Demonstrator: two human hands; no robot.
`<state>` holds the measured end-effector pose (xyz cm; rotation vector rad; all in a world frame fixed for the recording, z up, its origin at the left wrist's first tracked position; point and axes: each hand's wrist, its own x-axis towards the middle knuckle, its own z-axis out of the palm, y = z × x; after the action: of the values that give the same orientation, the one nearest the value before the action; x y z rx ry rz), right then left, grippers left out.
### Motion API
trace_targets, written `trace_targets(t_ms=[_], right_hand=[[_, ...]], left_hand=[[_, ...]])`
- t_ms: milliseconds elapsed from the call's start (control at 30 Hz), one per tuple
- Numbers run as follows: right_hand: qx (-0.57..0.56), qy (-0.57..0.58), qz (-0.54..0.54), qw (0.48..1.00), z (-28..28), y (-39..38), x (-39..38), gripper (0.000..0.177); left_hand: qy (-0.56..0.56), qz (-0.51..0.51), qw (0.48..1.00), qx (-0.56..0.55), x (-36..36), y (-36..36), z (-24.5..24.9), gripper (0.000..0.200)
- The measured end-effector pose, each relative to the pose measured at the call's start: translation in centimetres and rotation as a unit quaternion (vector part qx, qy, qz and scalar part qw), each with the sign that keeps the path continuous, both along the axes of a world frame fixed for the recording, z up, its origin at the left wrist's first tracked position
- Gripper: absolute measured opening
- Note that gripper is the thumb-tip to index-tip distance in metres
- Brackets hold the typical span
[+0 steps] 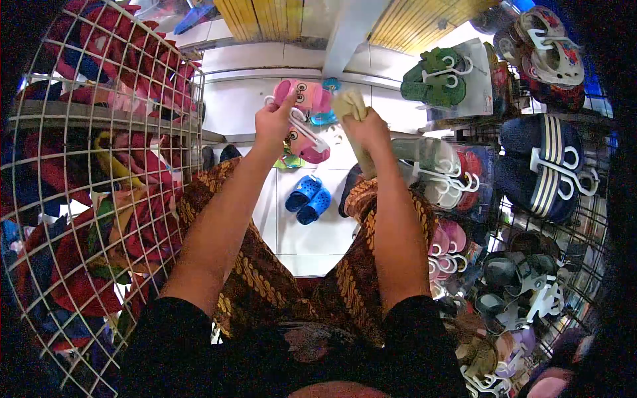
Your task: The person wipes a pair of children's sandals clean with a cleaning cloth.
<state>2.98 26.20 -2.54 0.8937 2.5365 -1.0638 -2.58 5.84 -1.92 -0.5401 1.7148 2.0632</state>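
My left hand (273, 121) grips a pair of pink children's clogs (304, 119) fastened on a white plastic hanger, with the index finger raised along the upper shoe. My right hand (365, 127) is closed on a pale yellowish cloth (352, 105) that touches the pink clogs from the right. Both arms reach out over my lap in a brown patterned skirt (265, 278).
A pair of blue clogs (308, 198) lies on the white tiled floor (312, 239) below my hands. A wire basket (99, 172) of red and coloured footwear stands at left. Wire racks at right hold green sandals (434, 78), navy striped slides (544, 169) and several other pairs.
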Motion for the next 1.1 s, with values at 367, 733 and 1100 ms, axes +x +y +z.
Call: trace_targets(t_ms=[367, 733, 1100], right_hand=[[-0.003, 0.028, -0.037, 0.999, -0.3, -0.1, 0.1, 0.060], [0.002, 0.045, -0.010, 0.999, -0.5, -0.6, 0.7, 0.051], [-0.543, -0.034, -0.003, 0.839, 2.0, -0.2, 1.7, 0.044]], left_hand=[[0.007, -0.013, 0.999, -0.052, 0.0, 0.0, -0.2, 0.039], [0.051, -0.054, 0.993, -0.094, -0.1, 0.0, -0.1, 0.041], [0.100, -0.221, 0.962, -0.123, -1.3, -1.3, -1.9, 0.052]])
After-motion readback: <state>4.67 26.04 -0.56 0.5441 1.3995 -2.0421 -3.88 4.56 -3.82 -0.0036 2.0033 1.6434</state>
